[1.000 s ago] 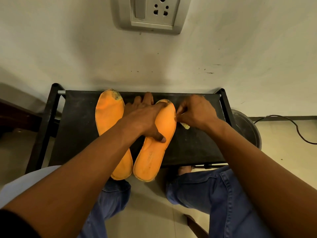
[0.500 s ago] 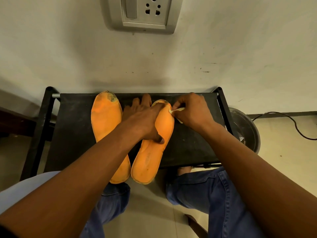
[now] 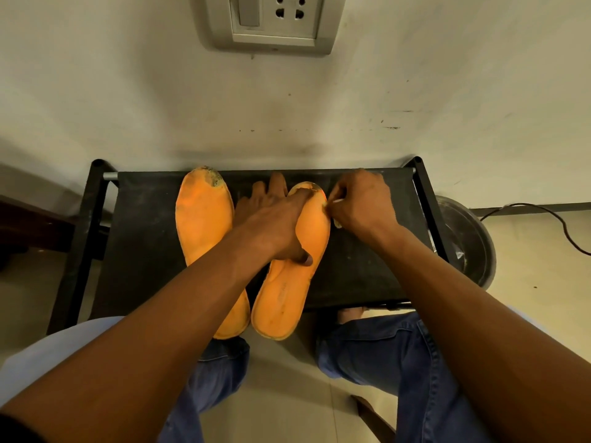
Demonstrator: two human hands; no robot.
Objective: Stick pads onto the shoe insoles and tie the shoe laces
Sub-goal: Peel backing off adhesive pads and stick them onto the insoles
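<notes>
Two flat orange foam insoles lie side by side on a black fabric-topped counter (image 3: 367, 266): right insole (image 3: 297, 282), left insole (image 3: 204, 225). Left hand (image 3: 271, 225) presses flat on the right insole, fingers extended. Right hand (image 3: 361, 203), fingers curled, pinches a small pale pad (image 3: 336, 203) at that insole's far right edge.

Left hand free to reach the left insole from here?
Probably not yet: the left hand is pressing down the right insole. The left insole lies right beside it, uncovered at the toe.
</notes>
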